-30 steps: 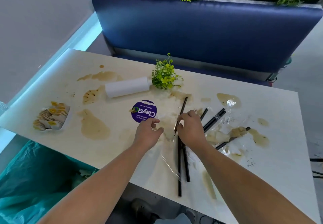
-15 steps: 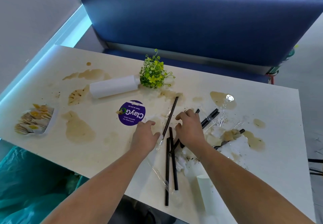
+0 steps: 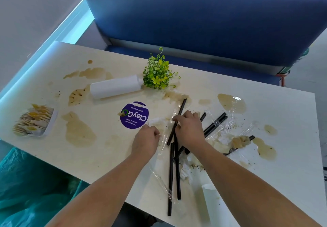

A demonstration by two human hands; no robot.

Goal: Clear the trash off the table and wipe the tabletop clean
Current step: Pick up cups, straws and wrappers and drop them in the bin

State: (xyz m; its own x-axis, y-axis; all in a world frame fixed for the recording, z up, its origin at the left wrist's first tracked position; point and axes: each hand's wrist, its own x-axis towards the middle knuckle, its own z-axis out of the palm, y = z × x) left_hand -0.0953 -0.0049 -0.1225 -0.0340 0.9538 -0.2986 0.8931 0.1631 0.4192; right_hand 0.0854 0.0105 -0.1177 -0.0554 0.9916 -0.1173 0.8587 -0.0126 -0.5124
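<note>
The white table (image 3: pixel 286 177) is smeared with brown spills (image 3: pixel 79 131). Several black straws (image 3: pixel 170 173) lie crossed in the middle, among clear plastic wrap (image 3: pixel 160 177) and crumpled tissue (image 3: pixel 156 121). My right hand (image 3: pixel 189 131) lies over the straws, its fingertips closed on the one that points up and away. My left hand (image 3: pixel 146 138) is just to its left, fingers curled on the edge of the plastic wrap. More straws (image 3: pixel 215 123) and soggy scraps (image 3: pixel 238 141) lie to the right.
A tipped white paper cup (image 3: pixel 214 203) lies at the near edge. A white roll (image 3: pixel 115 87), a small green plant (image 3: pixel 158 72), a purple round sticker (image 3: pixel 134 115) and a tray of packets (image 3: pixel 35 120) sit on the left half. A teal trash bag (image 3: pixel 26 182) hangs below left. A blue bench (image 3: pixel 194 23) stands behind.
Both hands have stayed over the straw pile, the right one gathering straws closer together. The view has tipped down and left, bringing the paper cup into sight.
</note>
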